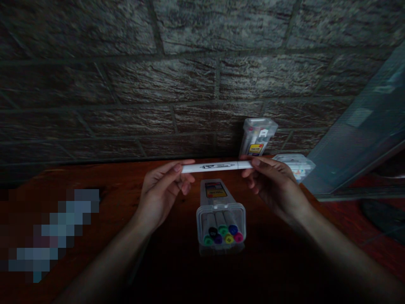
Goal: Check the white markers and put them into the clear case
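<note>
A white marker [218,166] is held level above the table, one end in each hand. My left hand [163,190] pinches its left end between thumb and fingers. My right hand [272,183] pinches its right end. Directly below lies a clear plastic marker case [220,217] on its side, its open end toward me, with several markers inside showing green, purple, yellow, blue and pink caps.
The dark reddish wooden table [133,236] ends at a stone-brick wall [190,84]. A second clear marker case [257,137] stands upright by the wall, and a clear lid or case [295,165] lies beside it. A glass pane [363,135] leans at the right. A blurred patch covers the left.
</note>
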Available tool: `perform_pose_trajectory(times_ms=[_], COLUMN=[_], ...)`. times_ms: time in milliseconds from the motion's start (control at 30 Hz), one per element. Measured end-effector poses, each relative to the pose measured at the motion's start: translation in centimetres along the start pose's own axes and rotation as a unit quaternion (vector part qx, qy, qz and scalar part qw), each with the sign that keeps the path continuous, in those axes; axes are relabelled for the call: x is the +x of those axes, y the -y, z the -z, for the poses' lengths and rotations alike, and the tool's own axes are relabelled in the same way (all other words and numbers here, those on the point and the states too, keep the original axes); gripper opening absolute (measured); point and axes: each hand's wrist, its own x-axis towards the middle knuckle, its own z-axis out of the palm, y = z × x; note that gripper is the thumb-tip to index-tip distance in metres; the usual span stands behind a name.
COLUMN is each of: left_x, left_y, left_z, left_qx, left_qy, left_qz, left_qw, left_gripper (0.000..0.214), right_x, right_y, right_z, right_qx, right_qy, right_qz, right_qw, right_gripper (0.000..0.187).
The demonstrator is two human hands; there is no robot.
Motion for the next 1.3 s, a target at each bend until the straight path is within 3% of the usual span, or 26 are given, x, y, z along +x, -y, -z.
perform_pose_trajectory(times_ms=[633, 900, 1300], left_x=[0.1, 0.0, -0.1], left_y=[0.0, 0.7, 1.1], left_z=[0.2, 0.2, 0.1], left_qx=[-0.046, 0.05, 0.217], left_qy=[0.028, -0.002, -0.017], left_qz=[0.009, -0.02, -0.053], left_qw=[0.999, 0.999, 0.975], left_gripper=[0.024, 0.021, 0.017], right_x=[-0.2, 0.0, 0.1], right_y=[0.5, -0.4, -1.4], right_z=[-0.1, 0.1, 0.3], right_qx=[0.027, -0.032, -0.11], right_qy=[0.015, 0.014, 0.014], right_qz=[-0.017, 0.032, 0.079], right_qw=[0.999, 0.999, 0.991], right_gripper=[0.022, 0.018, 0.023])
